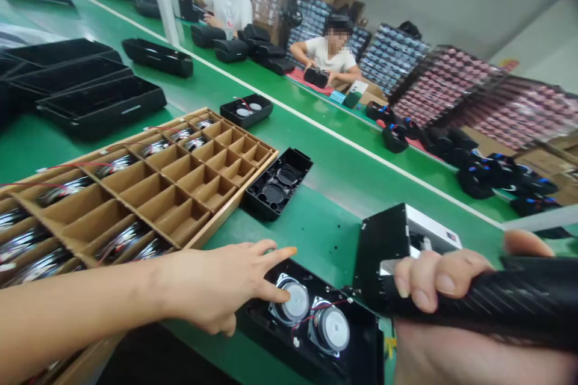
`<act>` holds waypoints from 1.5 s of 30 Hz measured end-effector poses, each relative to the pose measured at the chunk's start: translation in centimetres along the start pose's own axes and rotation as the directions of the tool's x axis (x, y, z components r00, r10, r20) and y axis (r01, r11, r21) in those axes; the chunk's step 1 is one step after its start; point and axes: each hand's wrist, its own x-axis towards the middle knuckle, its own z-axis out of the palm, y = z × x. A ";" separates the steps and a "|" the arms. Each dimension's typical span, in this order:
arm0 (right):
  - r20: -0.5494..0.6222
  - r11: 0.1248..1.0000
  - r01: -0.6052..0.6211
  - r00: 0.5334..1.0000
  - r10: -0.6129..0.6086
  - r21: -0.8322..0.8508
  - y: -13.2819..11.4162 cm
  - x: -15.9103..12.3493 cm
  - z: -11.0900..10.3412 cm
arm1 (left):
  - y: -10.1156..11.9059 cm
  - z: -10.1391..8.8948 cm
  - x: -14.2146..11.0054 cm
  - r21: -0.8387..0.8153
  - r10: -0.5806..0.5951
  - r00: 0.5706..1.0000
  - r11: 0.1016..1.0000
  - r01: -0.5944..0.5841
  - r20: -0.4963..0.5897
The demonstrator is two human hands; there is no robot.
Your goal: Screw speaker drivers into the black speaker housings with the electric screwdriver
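My left hand [226, 280] reaches over a black speaker housing [361, 346], fingers apart, with nothing held in it. One fingertip meets the edge of a round silver speaker driver [295, 304] seated in that housing. Beside it sits a second driver [332, 328], with thin red wires running across both. My right hand [447, 283] is wrapped around a thick black electric screwdriver [519, 295] with a ribbed grip, close to the camera. The screwdriver's tip points left, in front of a black and silver screw feeder box [383, 246]; the tip itself is hard to make out.
A divided cardboard tray [176, 192] at left holds several drivers. Black housings [280, 183] lie beyond it, with larger black shells [103, 102] at far left. Loose screws [334, 248] dot the green bench. Two people [332, 54] sit across, near stacked trays.
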 end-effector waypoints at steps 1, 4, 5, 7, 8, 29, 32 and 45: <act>0.060 1.000 0.014 0.998 -0.015 0.009 0.9 -0.4 1.3 | -0.1 0.0 0.1 0.023 0.015 1.000 1.000 -0.015 -0.009; 0.190 0.998 -0.034 0.981 0.025 0.044 3.5 -1.5 4.4 | -0.3 -0.1 0.3 0.070 0.032 0.999 0.997 -0.032 -0.006; 0.208 0.997 -0.064 0.977 0.052 0.049 4.2 -1.8 5.1 | -0.5 0.0 0.4 0.077 0.031 1.000 0.997 -0.031 -0.005; 0.217 0.994 -0.106 0.971 0.095 0.038 5.5 -2.4 6.1 | -0.8 0.1 0.4 0.084 0.033 0.999 0.996 -0.032 -0.004; 0.206 0.993 -0.114 0.973 0.107 0.026 6.0 -2.7 6.5 | -0.9 0.2 0.4 0.089 0.037 0.999 0.995 -0.036 -0.005; 0.166 0.982 -0.180 0.968 0.187 -0.058 7.6 -3.4 7.3 | -0.7 0.8 0.5 0.134 0.073 0.990 0.989 -0.057 -0.122; 0.162 0.982 -0.178 0.969 0.187 -0.069 7.7 -3.6 7.5 | -0.7 0.9 0.6 0.133 0.069 0.991 0.990 -0.053 -0.118; 0.361 0.971 -0.234 0.911 0.199 0.056 8.6 -4.9 6.8 | -0.8 0.8 0.6 0.080 0.074 0.990 0.995 -0.065 -0.121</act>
